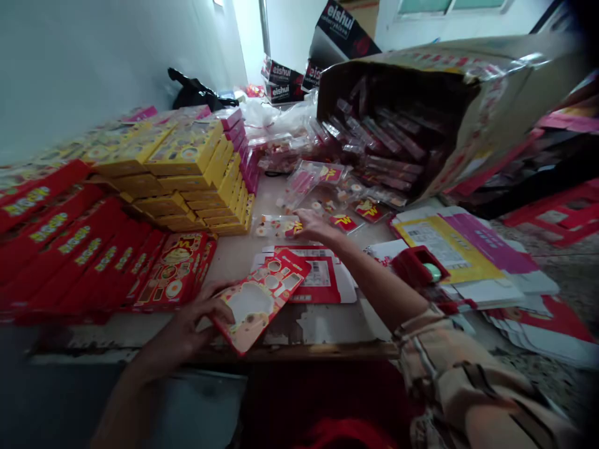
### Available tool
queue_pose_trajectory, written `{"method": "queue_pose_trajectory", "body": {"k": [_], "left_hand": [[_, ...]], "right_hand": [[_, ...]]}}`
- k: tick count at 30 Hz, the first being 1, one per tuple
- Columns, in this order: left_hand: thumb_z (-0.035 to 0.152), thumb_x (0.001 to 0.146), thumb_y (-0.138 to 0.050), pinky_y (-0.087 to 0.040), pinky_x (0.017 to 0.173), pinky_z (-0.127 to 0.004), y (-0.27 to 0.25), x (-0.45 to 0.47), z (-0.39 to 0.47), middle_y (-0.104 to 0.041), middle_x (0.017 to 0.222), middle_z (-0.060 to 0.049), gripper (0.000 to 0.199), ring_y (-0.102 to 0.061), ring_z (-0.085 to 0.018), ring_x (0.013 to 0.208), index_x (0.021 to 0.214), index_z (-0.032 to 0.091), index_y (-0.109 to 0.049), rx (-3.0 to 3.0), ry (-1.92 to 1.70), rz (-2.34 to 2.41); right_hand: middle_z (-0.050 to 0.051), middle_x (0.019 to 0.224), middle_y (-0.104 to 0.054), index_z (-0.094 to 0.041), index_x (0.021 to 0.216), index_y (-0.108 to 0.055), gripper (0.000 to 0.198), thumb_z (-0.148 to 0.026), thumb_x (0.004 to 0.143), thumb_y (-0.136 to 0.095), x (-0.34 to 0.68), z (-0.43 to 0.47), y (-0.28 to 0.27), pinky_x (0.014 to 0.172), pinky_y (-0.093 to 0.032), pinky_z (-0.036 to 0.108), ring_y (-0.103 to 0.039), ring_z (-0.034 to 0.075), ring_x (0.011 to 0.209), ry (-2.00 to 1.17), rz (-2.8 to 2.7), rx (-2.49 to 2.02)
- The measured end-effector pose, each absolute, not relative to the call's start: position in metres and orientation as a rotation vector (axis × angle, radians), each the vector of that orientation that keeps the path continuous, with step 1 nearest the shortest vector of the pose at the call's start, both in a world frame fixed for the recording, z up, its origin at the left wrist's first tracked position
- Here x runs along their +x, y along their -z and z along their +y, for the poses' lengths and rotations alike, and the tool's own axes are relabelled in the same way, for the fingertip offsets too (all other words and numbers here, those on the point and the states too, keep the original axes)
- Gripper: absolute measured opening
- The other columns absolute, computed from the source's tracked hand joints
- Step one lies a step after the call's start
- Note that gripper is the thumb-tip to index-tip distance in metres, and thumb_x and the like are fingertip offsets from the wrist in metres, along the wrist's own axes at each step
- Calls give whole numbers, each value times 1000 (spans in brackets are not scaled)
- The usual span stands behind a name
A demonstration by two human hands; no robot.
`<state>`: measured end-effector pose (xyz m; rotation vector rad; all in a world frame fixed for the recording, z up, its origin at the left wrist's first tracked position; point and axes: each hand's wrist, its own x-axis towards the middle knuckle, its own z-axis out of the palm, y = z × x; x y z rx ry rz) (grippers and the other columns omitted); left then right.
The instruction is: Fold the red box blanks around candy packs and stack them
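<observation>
My left hand (203, 318) is closed on the near-left end of a red carton (281, 274) printed with food pictures, with a pale window shape on its face. The carton is tilted above the table's front edge. Farther forward, my right hand (316, 226) has its fingers around the right end of a clear plastic packet (274, 227) with small food-like pieces inside. The packet lies low over the table, and part of it is hidden by the fingers. Below the hand, flat red-and-white cartons (322, 280) lie stacked.
Red boxes (75, 249) lean in a row at left, beside stacked yellow boxes (187, 156). A large cardboard carton (496, 118) lies on its side, spilling packets (369, 209). A red tape dispenser (418, 268) stands by flat yellow-purple cartons (449, 243). Table edge (299, 352) in front.
</observation>
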<state>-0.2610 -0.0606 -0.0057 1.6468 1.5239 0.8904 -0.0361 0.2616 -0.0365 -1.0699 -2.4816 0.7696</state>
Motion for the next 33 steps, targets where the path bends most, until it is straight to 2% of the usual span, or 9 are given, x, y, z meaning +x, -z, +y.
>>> {"method": "queue_pose_trajectory", "body": {"k": [4,6,9,11,15,19,23,28,33], "left_hand": [[48,98,-54,-46,113,-52,37,-273,-69,-62,146,-11,30,-55,-34,139,97,27,-76,1711,-785,1788],[50,95,-60,-42,116,-54,44,-250,-51,-62,144,-12,31,-57,-33,136,112,27,-72,1660,-866,1962],[57,66,-88,-34,118,-62,54,-201,-1,-48,156,-21,96,-41,-45,147,148,23,-51,1738,-657,2136],[55,55,-94,-36,113,-68,59,-176,30,-47,153,-26,118,-43,-52,142,155,21,-42,1734,-455,2207],[48,60,-92,-43,108,-61,53,-175,48,-56,136,-20,118,-54,-45,130,159,21,-34,1649,-565,2161],[46,62,-93,-47,111,-49,26,-201,22,-44,150,-17,130,-57,-35,132,164,28,-15,1560,-1023,1786],[46,52,-97,-41,119,-52,6,-196,-3,-40,153,-19,136,-48,-39,140,162,23,-21,1776,-1111,1610],[47,52,-97,-43,118,-53,-1,-154,-14,-42,148,-18,128,-50,-38,138,157,22,-30,1950,-1160,1546],[43,55,-96,-42,117,-56,13,-109,-16,-46,148,-16,129,-50,-39,137,160,24,-25,2077,-1287,1762]], "right_hand": [[6,86,-72,-19,81,-72,43,-20,48,-99,-64,304,38,81,-52,39,-69,34,96,-826,-2659,-1209],[5,75,-69,-18,71,-70,42,-25,43,-101,-67,308,35,73,-50,36,-69,31,86,-828,-2732,-1241],[5,69,-68,-17,67,-70,39,-32,46,-100,-63,298,24,69,-46,33,-68,28,81,-757,-2745,-1254],[8,76,-71,-17,71,-71,29,-33,59,-92,-53,283,12,70,-45,33,-68,29,86,-659,-2677,-1271],[12,89,-73,-16,88,-70,15,-27,79,-70,-14,243,-13,68,-45,33,-70,28,88,-569,-2381,-1293],[-1,66,-64,-17,105,-61,33,-34,79,-72,40,191,-43,47,-42,27,-61,16,50,-1164,-1917,-966],[-9,54,-54,-21,102,-55,30,-37,84,-73,80,138,-80,36,-33,21,-51,9,36,-1372,-1762,-752],[-9,60,-56,-23,99,-49,25,-28,87,-71,97,93,-105,38,-34,20,-51,8,39,-1301,-1892,-693],[-5,74,-59,-24,105,-47,25,-21,89,-66,91,65,-78,49,-40,23,-58,11,55,-1035,-1779,-737]]}}
